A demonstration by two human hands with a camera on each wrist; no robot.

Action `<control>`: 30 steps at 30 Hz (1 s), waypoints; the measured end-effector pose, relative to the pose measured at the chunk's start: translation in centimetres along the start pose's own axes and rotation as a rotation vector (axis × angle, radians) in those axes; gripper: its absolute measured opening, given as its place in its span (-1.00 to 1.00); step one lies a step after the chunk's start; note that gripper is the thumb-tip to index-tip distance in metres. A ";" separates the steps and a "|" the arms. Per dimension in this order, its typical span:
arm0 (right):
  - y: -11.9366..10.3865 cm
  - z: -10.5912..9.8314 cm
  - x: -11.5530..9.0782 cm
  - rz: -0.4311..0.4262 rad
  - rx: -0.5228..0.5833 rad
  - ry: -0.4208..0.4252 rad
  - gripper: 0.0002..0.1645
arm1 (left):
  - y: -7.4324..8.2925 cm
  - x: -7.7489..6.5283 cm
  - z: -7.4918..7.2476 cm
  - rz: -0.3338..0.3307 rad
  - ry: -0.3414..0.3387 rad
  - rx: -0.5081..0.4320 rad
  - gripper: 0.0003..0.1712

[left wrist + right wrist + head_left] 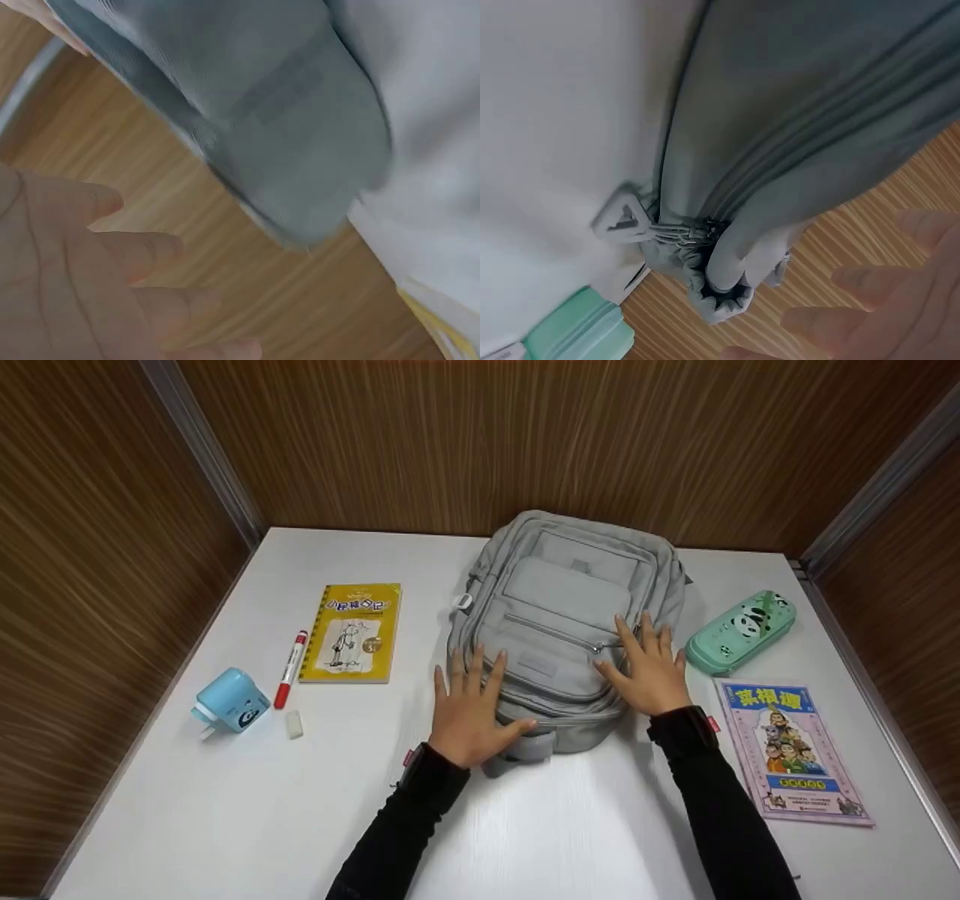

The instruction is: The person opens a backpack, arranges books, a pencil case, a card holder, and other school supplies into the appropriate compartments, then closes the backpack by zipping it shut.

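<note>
A grey backpack (570, 585) lies front side up at the middle of the white table, its zippered front pocket (551, 649) facing upward. Over its lower left edge, my left hand (469, 720) is spread with straight fingers and holds nothing. My right hand (651, 671) is likewise spread, at the pocket's right side near the zipper pull (598, 648). Both wrist views show a gap between fingers and bag; whether either hand touches it, I cannot tell. The right wrist view shows a side pocket with a gathered rim (716, 300) and a strap buckle (622, 217).
On the left are a yellow book (352, 634), a red-and-white marker (291, 669), a white eraser (294, 724) and a light blue panda-printed object (232, 700). On the right lie a green pencil case (741, 632) and a pink book (795, 750). Wood-grain panels (480, 442) enclose the table.
</note>
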State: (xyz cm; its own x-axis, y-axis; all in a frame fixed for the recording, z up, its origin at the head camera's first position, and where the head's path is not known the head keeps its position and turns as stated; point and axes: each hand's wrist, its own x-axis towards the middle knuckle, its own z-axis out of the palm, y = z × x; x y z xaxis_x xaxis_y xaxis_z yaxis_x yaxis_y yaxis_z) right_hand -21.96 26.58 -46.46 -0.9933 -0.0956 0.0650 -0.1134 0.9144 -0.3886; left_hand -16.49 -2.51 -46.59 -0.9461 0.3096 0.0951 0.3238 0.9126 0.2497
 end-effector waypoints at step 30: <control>2.6 0.3 2.9 -0.116 -0.172 -0.041 -0.15 | 1.2 0.8 1.9 0.109 -0.166 0.128 -0.23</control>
State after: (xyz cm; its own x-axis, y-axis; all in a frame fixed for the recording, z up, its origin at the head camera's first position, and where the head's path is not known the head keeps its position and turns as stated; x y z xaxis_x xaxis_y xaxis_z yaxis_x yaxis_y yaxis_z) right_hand -25.18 28.53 -47.58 -0.9743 -0.2167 0.0612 -0.2249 0.9498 -0.2174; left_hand -16.92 -0.66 -48.02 -0.8976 0.4382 -0.0481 0.4302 0.8945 0.1214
